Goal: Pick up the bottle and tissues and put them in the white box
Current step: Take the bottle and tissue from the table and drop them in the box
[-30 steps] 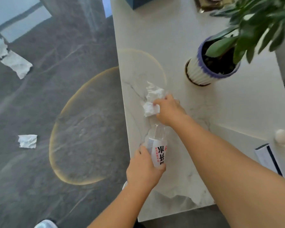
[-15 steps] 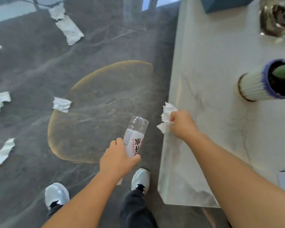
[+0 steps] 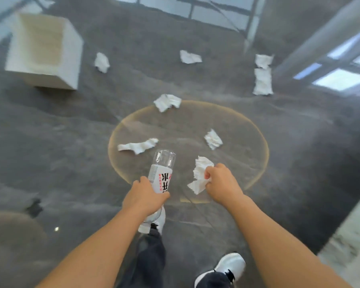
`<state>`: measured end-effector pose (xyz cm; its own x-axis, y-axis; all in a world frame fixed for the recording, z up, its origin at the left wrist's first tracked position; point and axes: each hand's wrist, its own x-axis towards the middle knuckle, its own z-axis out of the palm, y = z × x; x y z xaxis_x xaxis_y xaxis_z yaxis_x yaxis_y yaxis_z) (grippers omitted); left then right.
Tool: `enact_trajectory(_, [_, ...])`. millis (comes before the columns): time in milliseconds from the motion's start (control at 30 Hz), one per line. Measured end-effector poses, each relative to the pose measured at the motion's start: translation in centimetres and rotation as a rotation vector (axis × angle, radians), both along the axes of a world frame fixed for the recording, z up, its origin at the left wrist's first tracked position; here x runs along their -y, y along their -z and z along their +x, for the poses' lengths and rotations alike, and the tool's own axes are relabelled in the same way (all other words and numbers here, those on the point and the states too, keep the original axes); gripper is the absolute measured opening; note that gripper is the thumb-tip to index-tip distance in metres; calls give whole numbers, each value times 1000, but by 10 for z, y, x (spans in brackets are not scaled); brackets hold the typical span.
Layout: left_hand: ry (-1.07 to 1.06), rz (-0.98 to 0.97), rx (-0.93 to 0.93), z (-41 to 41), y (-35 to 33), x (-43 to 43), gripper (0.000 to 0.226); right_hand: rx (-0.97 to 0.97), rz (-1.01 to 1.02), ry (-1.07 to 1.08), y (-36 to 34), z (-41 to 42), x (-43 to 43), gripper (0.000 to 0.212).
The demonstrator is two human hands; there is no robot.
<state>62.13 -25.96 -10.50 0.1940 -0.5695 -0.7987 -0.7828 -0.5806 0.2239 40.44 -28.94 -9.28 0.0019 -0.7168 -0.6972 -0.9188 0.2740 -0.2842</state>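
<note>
My left hand (image 3: 144,196) grips a clear plastic bottle (image 3: 161,171) with a white label, its base pointing away from me. A crumpled white tissue (image 3: 199,175) is pinched in my right hand (image 3: 221,182). Both hands hover over the dark floor. The white box (image 3: 68,59) stands open on the floor at the far left. Several loose tissues lie on the floor, among them a long tissue (image 3: 137,146) just beyond the bottle, a small tissue (image 3: 213,139) to its right and a folded tissue (image 3: 167,102) farther out.
A pale table edge (image 3: 349,242) runs along the lower right. More tissues (image 3: 262,79) lie near a pillar at the far right, and others sit close to the box. My two feet in white shoes (image 3: 230,263) stand below my arms.
I have turned left, away from the table, toward the open floor. The white box has come into view. Both hands keep their hold on the bottle and the tissue.
</note>
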Motion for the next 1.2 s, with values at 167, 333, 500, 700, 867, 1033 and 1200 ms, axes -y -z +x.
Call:
enact_trajectory(167, [-191, -1, 127, 147, -22, 25, 76, 45, -6, -179, -12, 136, 64, 20])
enact_trajectory(333, [-353, 0, 187, 238, -39, 56, 75, 86, -10, -327, -23, 222, 110, 20])
enact_trajectory(500, [-436, -7, 153, 283, -49, 106, 74, 73, -18, -336, -31, 278, 172, 23])
enact_trajectory(700, [-514, -6, 128, 339, -37, 199, 78, 34, -16, -366, -14, 348, 280, 25])
enact_trajectory(867, [-532, -12, 150, 411, 28, 315, 77, 53, -7, -341, 47, 422, 374, 23])
enact_trajectory(1033, [-452, -117, 189, 477, 116, 430, 79, 93, -56, -343, 126, 501, 447, 21])
enact_trajectory(1200, [-403, -132, 170, 521, 179, 510, 83, 193, -229, -464, 174, 580, 513, 22])
